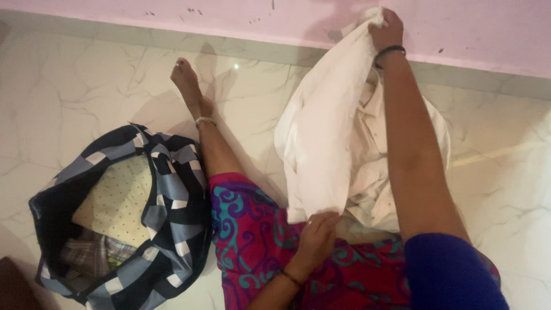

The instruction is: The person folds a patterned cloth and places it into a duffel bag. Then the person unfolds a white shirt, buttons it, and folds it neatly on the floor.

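White shirt [321,138] right of centre, stretched from the top edge down to the lap. The right hand [385,30], up at the top of the frame against the pink wall [488,28], is clenched on its upper end; the left hand [317,229], lower centre, pinches the bottom hem over the magenta patterned skirt [252,241]. A bare foot [186,77] with an anklet points to the upper middle. Lower left on the marble floor [69,86], a blue checked bag [166,195] gapes open, a cream dotted cloth [117,201] inside.
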